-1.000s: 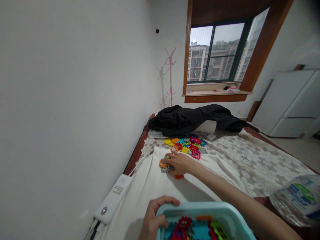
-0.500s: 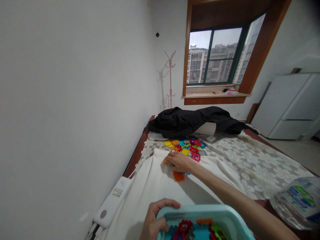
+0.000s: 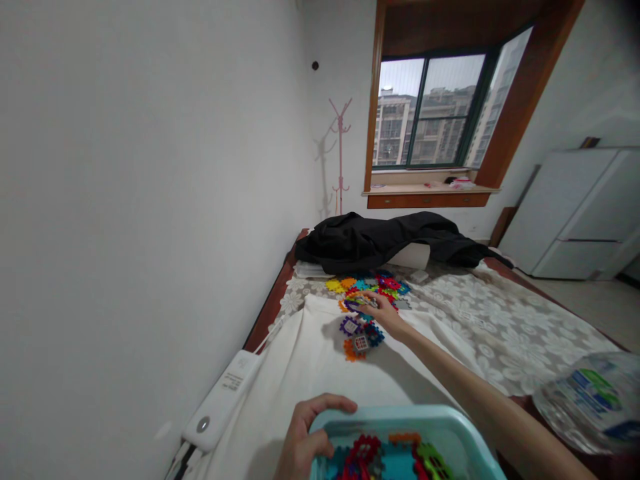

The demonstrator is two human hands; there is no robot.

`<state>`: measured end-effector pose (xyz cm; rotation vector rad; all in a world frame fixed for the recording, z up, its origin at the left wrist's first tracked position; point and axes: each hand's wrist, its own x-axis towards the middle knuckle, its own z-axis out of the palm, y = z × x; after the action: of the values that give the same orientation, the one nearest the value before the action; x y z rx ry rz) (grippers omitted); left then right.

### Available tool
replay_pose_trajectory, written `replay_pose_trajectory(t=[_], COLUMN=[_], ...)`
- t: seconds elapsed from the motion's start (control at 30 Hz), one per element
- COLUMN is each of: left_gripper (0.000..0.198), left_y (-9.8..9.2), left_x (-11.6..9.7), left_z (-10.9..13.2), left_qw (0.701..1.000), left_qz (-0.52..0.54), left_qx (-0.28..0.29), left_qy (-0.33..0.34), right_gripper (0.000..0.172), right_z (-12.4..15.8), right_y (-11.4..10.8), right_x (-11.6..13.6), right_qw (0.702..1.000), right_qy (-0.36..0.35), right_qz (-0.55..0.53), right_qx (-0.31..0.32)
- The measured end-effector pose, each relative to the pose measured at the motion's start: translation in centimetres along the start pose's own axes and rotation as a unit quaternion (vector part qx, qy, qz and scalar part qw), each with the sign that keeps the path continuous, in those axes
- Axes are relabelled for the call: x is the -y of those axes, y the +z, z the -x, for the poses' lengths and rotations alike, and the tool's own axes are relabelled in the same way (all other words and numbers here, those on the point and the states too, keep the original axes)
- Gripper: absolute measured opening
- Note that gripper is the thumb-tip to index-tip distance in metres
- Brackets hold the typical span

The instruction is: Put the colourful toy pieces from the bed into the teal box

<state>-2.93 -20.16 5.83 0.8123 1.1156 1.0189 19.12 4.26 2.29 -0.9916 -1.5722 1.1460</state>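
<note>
Far left, along the wall (image 3: pixel 125 200): a white box (image 3: pixel 220 403) with cables, at the edge of a bed (image 3: pixel 266 300). Next, with the left hand (image 3: pixel 307 437), grasping the far-left corner of a pale blue tub (image 3: pixel 400 413), thumb inside, gears (image 3: pixel 367 445) within. Best to hold that tub level, so as to spill nothing. Ahead, on the white sheet (image 3: pixel 285 393): a small cluster of near gears (image 3: pixel 351 326), purple, blue, orange and grey. Beyond, on the patterned bedcover (image 3: pixel 500 320): a bright spread of far gears (image 3: pixel 389 284). There, at the near side, with the right hand (image 3: pixel 384 313), fingers bent against pieces; cannot tell whether pinched on one or merely touching. Probably better to pinch by the outer teeth and lift straight up, without dragging neighbours. Far right: a clear bottle (image 3: pixel 590 407).
</note>
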Motion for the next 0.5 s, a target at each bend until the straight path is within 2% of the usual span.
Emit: replay_pose_trajectory(t=[0.1,0.17,0.23,0.3,0.37,0.43,0.5], left_gripper=[0.055,0.056,0.055,0.054,0.055,0.054,0.052], left_y=[-0.1,-0.1,-0.1,0.0,0.0,0.1,0.2], left_x=[0.3,0.5,0.7,0.8,0.8,0.8,0.7], left_z=[0.0,-0.1,-0.1,-0.2,-0.2,-0.2,-0.1], left_qw=[0.999,0.998,0.998,0.998,0.998,0.998,0.999], left_qz=[0.032,0.046,0.051,0.054,0.054,0.054,0.053], left_qx=[0.015,0.019,0.015,0.008,0.008,0.007,0.002], left_qy=[-0.024,-0.027,-0.022,-0.013,-0.009,-0.009,-0.008], right_gripper=[0.052,0.047,0.039,0.035,0.039,0.044,0.038], right_z=[1.8,3.7,6.3,9.3,12.3,15.0,17.3], right_y=[-1.3,-2.4,-3.4,-3.9,-3.8,-3.1,-2.1], right_x=[1.3,3.4,6.3,9.6,12.5,14.6,15.6], right_qw=[0.993,0.994,0.993,0.972,0.939,0.907,0.873], right_qy=[0.039,0.007,-0.063,-0.126,-0.176,-0.196,-0.221], right_qz=[-0.104,-0.112,-0.053,0.000,0.052,0.109,0.208], right_qx=[-0.025,0.007,0.090,0.198,0.291,0.357,0.383])
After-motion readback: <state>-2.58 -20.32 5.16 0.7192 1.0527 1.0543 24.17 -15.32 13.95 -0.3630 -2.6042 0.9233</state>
